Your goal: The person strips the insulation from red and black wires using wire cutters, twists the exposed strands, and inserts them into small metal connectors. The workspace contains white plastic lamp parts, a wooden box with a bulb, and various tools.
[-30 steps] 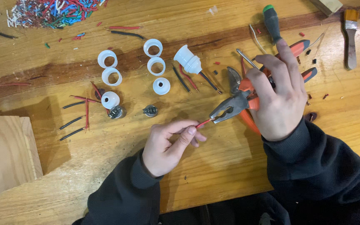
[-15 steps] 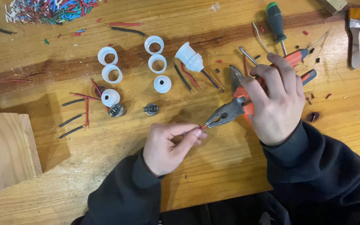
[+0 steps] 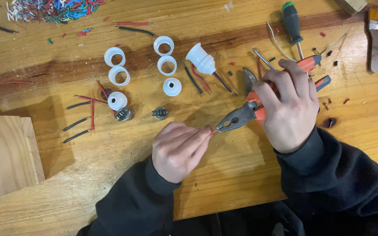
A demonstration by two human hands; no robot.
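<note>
My left hand (image 3: 178,150) pinches a short red wire (image 3: 213,131) between thumb and fingers, low in the middle of the wooden table (image 3: 224,175). My right hand (image 3: 289,105) grips orange-handled pliers (image 3: 241,118), whose jaws close on the wire's tip just right of my left fingers. Most of the wire is hidden inside my left hand.
White plastic lamp-socket rings and caps (image 3: 121,75) lie at upper centre, with two small metal parts (image 3: 159,113) below them. Cut red and black wires (image 3: 82,116) lie left. A green-handled screwdriver (image 3: 291,19), a brush (image 3: 374,39), a pile of coloured wire scraps (image 3: 53,8) and a wooden block (image 3: 5,153) surround them.
My left hand and the pliers' jaws have drawn closer together, so less of the red wire shows between them. The things on the table have not moved.
</note>
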